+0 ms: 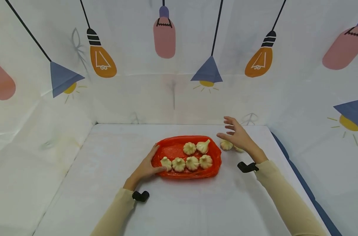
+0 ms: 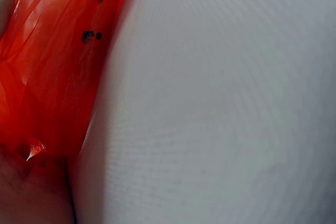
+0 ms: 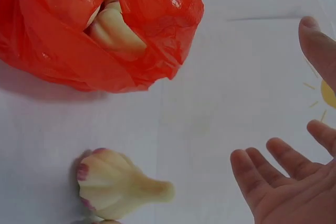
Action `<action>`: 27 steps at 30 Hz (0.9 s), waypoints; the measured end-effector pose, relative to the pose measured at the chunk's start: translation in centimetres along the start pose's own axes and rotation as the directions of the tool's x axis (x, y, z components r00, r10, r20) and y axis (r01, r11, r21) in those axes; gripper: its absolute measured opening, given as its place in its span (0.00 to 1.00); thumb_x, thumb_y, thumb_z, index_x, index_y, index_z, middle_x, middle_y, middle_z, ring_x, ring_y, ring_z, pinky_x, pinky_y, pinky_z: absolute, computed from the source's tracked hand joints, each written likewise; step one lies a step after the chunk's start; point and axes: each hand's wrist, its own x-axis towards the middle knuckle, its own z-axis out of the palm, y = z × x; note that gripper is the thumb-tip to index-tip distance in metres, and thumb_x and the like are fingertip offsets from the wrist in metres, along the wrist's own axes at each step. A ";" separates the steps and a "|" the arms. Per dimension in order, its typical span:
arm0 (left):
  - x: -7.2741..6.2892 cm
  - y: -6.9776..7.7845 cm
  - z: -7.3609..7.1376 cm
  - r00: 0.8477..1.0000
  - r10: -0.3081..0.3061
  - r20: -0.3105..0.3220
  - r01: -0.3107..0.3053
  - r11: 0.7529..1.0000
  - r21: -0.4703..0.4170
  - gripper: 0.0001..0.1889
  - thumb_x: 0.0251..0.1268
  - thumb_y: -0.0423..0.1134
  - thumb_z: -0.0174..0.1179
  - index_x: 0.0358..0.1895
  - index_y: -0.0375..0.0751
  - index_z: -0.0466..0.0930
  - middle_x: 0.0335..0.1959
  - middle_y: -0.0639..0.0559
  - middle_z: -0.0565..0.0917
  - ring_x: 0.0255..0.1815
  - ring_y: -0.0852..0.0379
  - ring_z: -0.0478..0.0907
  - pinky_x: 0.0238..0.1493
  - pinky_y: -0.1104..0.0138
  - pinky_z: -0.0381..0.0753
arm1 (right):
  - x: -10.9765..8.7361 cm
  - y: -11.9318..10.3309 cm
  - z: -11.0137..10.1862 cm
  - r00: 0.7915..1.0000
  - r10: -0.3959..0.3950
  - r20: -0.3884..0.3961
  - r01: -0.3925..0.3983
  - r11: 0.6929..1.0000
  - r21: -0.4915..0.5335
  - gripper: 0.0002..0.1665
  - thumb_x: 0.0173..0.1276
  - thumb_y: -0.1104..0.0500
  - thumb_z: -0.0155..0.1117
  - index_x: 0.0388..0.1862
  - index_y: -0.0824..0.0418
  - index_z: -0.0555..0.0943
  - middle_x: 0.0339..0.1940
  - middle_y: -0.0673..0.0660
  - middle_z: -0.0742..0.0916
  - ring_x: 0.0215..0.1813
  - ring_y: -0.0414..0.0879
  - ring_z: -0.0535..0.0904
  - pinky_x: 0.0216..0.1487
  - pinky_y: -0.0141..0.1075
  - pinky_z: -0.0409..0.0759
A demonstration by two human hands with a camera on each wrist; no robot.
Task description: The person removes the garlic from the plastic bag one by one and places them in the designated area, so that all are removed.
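A tray wrapped in a red plastic bag [image 1: 173, 151] lies on the table and holds several garlic bulbs [image 1: 189, 148] in two rows. My left hand [image 1: 147, 165] grips its left end, thumb over the rim and fingers along the outer side. In the left wrist view the red plastic [image 2: 55, 72] with black print fills the left part. Beyond the tray's right end, my right hand [image 1: 239, 136] hovers with fingers spread and nothing in it. Below it lie two garlic bulbs [image 1: 226, 145], partly hidden by the hand; one bulb [image 3: 118, 184] shows whole in the right wrist view.
The white table [image 1: 179, 209] reaches back to a white sheet [image 1: 131, 95] printed with lamps. Along the table's right edge runs a dark blue strip [image 1: 298, 178]. Each wrist wears a small black camera mount [image 1: 247, 167].
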 end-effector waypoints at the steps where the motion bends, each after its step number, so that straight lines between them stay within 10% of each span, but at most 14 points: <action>1: 0.0 0.0 0.0 1.000 0.000 0.003 0.000 1.000 0.000 0.58 0.56 0.58 0.74 0.85 0.51 0.46 0.87 0.52 0.42 0.87 0.43 0.43 0.81 0.39 0.51 | 0.1 0.0 0.2 1.000 -0.001 0.003 0.001 1.000 0.002 0.56 0.68 0.47 0.74 0.84 0.56 0.52 0.80 0.69 0.65 0.77 0.68 0.65 0.75 0.63 0.68; 27: 0.2 0.2 -0.1 0.998 -0.058 0.023 0.058 0.998 0.009 0.60 0.56 0.61 0.74 0.85 0.54 0.43 0.87 0.53 0.40 0.87 0.42 0.42 0.80 0.39 0.51 | 2.3 -1.2 4.3 0.988 -0.033 0.150 0.026 0.999 0.045 0.52 0.67 0.52 0.76 0.82 0.55 0.57 0.78 0.67 0.67 0.74 0.67 0.70 0.73 0.59 0.73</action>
